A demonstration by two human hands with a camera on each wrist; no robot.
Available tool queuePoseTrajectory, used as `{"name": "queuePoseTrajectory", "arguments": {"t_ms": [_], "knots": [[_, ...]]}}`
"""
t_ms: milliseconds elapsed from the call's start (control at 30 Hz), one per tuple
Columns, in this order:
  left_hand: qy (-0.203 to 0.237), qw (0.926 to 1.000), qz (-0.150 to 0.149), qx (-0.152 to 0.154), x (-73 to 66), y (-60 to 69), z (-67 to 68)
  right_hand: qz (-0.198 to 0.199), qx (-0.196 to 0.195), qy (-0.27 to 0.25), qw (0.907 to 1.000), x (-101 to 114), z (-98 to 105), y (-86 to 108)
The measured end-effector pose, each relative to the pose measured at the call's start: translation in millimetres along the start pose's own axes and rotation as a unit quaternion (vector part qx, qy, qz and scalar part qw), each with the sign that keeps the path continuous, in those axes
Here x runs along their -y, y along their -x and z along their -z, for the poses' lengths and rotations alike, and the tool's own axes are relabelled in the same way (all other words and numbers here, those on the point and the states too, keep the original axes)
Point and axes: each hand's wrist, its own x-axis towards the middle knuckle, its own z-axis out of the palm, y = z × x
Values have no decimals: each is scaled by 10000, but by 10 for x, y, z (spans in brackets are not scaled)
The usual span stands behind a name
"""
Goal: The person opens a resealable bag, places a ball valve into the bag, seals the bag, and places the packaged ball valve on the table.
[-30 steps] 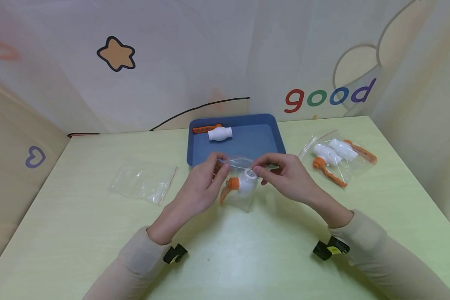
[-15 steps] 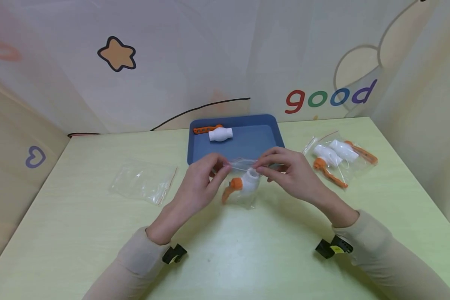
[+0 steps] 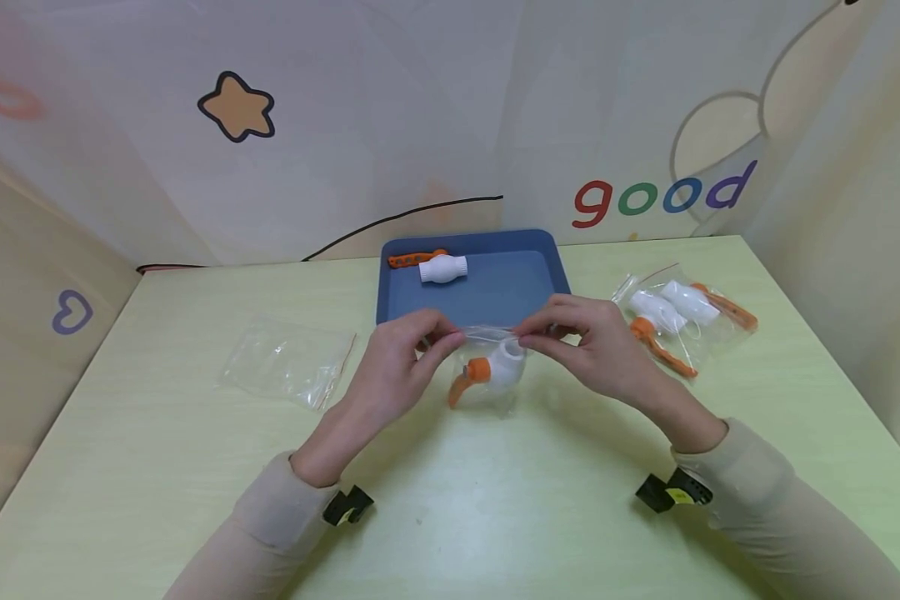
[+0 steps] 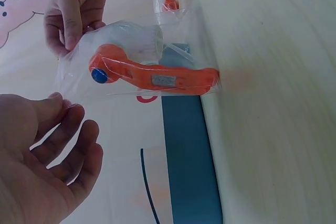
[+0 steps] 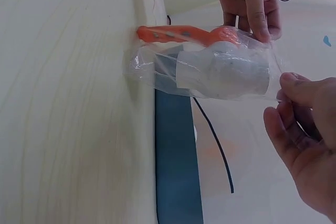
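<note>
A clear zip-lock bag [image 4: 142, 85] hangs upright between my two hands, above the table. Inside it is a white plastic ball valve [image 5: 223, 72] with an orange lever handle [image 4: 163, 77]. My left hand [image 3: 405, 367] pinches the top left corner of the bag between thumb and index finger. At the opposite top corner, my right hand [image 3: 588, 346] pinches the bag's edge the same way. The bag's mouth is stretched between the two pinches; whether the zip is sealed I cannot tell.
Behind the hands, a blue tray [image 3: 487, 304] holds a white valve body [image 3: 443, 268] and an orange handle [image 3: 412, 260]. A flat clear bag [image 3: 288, 358] lies on the left. To the right are bagged white valves [image 3: 690, 302] with orange handles [image 3: 727, 308].
My hands have drawn slightly apart, the right one moving right, and the bag's top edge is pulled straighter. The bagged valve has shifted a little to the right.
</note>
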Motion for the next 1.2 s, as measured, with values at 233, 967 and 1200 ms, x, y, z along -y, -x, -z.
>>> {"name": "queuePoseTrajectory", "arguments": {"t_ms": [233, 967, 1200], "knots": [[44, 10000, -81, -17, 3, -4, 8, -321, 36, -90, 9994, 38, 9, -11], [661, 9967, 463, 114, -20, -11, 8, -591, 672, 521, 9946, 12, 28, -3], [415, 9989, 153, 125, -15, -26, 5, -321, 728, 480, 9957, 46, 22, -9]]}}
